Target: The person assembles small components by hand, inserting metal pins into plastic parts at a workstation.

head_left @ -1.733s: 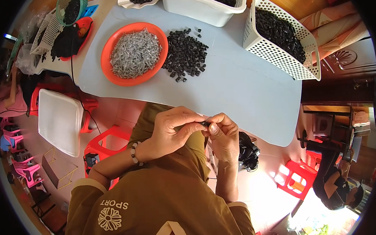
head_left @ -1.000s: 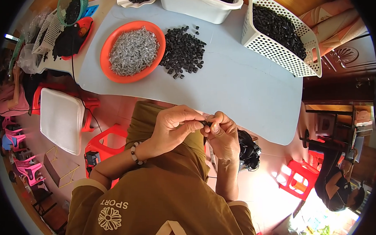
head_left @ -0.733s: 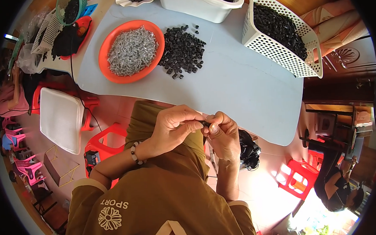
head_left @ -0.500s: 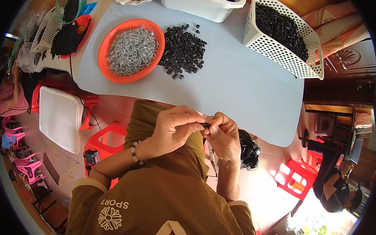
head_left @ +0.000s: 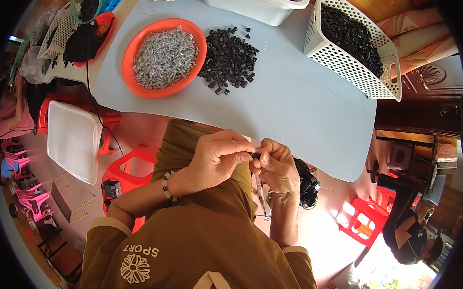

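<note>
My left hand [head_left: 219, 156] and my right hand [head_left: 277, 166] meet over my lap, just off the table's near edge. Between their fingertips is a small black part [head_left: 254, 155], mostly covered by the fingers; both hands pinch it. On the table beyond lies a loose pile of small black plastic pieces [head_left: 230, 59]. Touching that pile on its left is an orange-red oval plate [head_left: 130, 71] heaped with small clear and silvery pieces [head_left: 166, 58].
The pale blue table [head_left: 297, 110] bears a white tub [head_left: 256, 9] and a perforated white basket [head_left: 336, 62], both holding black pieces. Red stools [head_left: 121, 172] stand left and right. A white-topped stool [head_left: 74, 143] is at left. A person [head_left: 408, 232] sits at far right.
Both hands stay pinched together on the small black part, with only slight finger shifts. The view has moved a little. The person at far right has changed arm position.
</note>
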`<state>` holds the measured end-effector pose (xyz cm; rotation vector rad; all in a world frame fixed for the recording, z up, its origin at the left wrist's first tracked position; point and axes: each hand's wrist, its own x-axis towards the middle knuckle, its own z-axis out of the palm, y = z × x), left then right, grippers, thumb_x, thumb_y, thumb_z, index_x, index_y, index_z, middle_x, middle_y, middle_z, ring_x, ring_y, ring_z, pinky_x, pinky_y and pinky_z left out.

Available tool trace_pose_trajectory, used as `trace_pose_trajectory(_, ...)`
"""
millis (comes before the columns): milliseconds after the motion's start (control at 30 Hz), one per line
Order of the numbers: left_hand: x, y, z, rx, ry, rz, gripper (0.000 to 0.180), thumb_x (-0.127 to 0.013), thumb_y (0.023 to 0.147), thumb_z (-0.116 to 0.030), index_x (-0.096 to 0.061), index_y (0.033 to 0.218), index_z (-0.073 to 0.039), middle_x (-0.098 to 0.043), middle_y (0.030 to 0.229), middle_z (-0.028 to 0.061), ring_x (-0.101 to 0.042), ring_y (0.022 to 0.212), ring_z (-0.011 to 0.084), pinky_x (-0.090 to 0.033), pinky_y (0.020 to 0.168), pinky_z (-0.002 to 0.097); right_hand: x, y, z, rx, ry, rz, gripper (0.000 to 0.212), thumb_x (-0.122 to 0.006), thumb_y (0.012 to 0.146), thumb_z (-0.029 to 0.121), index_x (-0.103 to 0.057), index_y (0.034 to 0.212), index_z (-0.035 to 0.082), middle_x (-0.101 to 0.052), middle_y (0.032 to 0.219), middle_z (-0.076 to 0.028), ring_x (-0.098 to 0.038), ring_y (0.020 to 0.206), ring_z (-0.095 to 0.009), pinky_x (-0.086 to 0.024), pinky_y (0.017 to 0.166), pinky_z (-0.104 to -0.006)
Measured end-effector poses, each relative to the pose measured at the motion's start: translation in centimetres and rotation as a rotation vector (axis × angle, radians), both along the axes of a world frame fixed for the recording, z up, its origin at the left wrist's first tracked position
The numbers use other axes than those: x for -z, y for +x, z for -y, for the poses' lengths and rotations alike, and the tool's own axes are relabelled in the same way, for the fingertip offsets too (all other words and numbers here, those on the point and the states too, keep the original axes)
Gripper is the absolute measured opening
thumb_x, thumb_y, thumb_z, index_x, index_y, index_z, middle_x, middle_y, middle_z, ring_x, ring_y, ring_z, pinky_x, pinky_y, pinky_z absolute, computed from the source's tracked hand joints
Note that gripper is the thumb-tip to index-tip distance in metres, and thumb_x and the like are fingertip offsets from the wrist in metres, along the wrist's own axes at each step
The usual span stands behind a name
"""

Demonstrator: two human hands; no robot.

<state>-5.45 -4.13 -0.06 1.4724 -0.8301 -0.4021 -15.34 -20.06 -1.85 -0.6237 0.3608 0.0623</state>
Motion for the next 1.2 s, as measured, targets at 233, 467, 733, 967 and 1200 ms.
trace_pose_trajectory(233,-0.3,0.2,0.0,-0.066,0.018,-0.027,0.014,-0.068,0.085,0.005,-0.068,0.098,0.002,-0.069,0.091,0.0108,-0.068,0.076,0.0177,-0.054,0.068,0.0268,-0.7,1.1,0.1,-0.006,-0.032,-0.008,0.020,-0.072,0.088,0.013,-0.059,0.082,0.000,-0.067,0.075,-0.010,-0.058,0.064,-0.016,-0.047,0.062,-0.0264)
trace_pose_trajectory(467,-0.1,0.8,-0.8,-0.135,-0.019,0.012,0.013,-0.071,0.081,0.000,-0.070,0.094,-0.002,-0.067,0.081,0.0111,-0.068,0.073,0.0232,-0.052,0.066,0.0309,0.9,1.1,0.0,0.017,-0.040,0.002,0.013,-0.071,0.087,0.007,-0.058,0.086,0.003,-0.067,0.078,-0.011,-0.059,0.066,-0.017,-0.046,0.062,-0.0303)
trace_pose_trajectory(733,0.0,1.3,-1.0,-0.141,-0.088,0.030,0.014,-0.067,0.082,0.002,-0.070,0.095,-0.001,-0.067,0.084,0.0115,-0.067,0.077,0.0249,-0.052,0.066,0.0328,-0.3,3.0,0.8,-0.118,-0.062,0.055,0.017,-0.075,0.083,0.010,-0.060,0.088,0.003,-0.063,0.073,-0.009,-0.055,0.063,-0.018,-0.043,0.060,-0.0306)
trace_pose_trajectory(967,-0.2,2.5,-1.2,-0.159,-0.173,-0.004,0.017,-0.061,0.081,0.009,-0.067,0.096,0.003,-0.063,0.082,0.0138,-0.065,0.073,0.0244,-0.052,0.063,0.0326,0.5,5.6,1.8,-0.225,-0.072,0.087,0.020,-0.075,0.083,0.010,-0.056,0.081,0.005,-0.061,0.074,-0.007,-0.052,0.063,-0.016,-0.040,0.059,-0.0310)
trace_pose_trajectory(1200,0.2,2.4,-1.3,-0.185,-0.185,-0.008,0.020,-0.059,0.080,0.012,-0.066,0.096,0.002,-0.062,0.082,0.0134,-0.065,0.073,0.0247,-0.052,0.064,0.0321,-1.5,6.4,0.4,-0.229,-0.146,0.045,0.022,-0.075,0.084,0.011,-0.055,0.082,0.004,-0.061,0.074,-0.008,-0.053,0.062,-0.016,-0.042,0.059,-0.0304)
